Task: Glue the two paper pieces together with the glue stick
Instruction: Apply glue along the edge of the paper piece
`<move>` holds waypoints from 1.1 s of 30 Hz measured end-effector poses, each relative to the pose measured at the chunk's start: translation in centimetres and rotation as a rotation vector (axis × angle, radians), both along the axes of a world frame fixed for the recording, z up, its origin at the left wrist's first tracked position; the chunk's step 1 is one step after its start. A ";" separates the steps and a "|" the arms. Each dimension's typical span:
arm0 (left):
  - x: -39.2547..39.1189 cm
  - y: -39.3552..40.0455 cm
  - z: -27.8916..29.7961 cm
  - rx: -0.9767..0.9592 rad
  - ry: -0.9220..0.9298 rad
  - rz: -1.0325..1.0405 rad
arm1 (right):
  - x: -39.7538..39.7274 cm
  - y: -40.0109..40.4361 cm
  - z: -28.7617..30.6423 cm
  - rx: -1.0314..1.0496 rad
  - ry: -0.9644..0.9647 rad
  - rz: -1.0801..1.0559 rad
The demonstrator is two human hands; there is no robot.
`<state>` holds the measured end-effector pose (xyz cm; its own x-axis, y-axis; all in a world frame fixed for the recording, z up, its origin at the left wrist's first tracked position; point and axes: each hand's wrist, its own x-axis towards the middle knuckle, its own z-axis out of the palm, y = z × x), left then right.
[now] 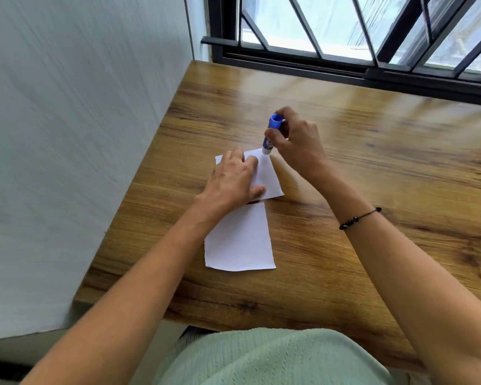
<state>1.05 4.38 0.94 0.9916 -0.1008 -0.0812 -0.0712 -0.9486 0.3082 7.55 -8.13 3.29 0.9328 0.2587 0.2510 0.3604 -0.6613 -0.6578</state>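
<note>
Table (372, 168): wood-grain laminate, glossy, brown with darker streaks, set into a corner between a pale textured wall (81, 120) and a dark-framed window (345, 37) with slanted bars. Two white paper pieces lie flat on it, both roughly rectangular with slightly uneven edges. Far paper piece (268, 176) sits under the left hand (233, 182); the left fingers (238, 158) are spread fairly wide and pressed flat on its left half, thumb lying along its near edge. Near paper piece (240, 243) lies just below that thumb, its far edge about meeting the far piece's near edge; the left forearm crosses over its upper left corner. Glue stick (271, 134): short cylinder, white printed body, blue twist base pointing up, roughly upright with a slight tilt. The right hand (295, 143) holds it, right fingers (272, 133) closed narrowly around the upper body and base. Its lower tip meets the far right corner of the far paper piece, just beyond the left fingertips and below the right ones. A thin dark beaded bracelet (360, 218) circles the right wrist. Pale green knit garment (275, 359) at the bottom edge.
</note>
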 end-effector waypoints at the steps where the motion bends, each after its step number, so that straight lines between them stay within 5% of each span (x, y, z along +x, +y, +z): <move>1: 0.1 0.0 0.0 -0.001 0.006 0.002 | 0.2 0.1 -0.1 -0.003 -0.001 -0.003; 33: -0.2 -0.3 0.1 0.013 0.023 0.025 | -1.0 -0.3 -0.6 -0.093 0.012 0.091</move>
<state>0.87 4.06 1.07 0.9916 -0.0750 -0.1050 -0.0407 -0.9540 0.2970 6.60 -8.44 2.71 0.9073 0.3638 0.2107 0.4138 -0.6847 -0.5999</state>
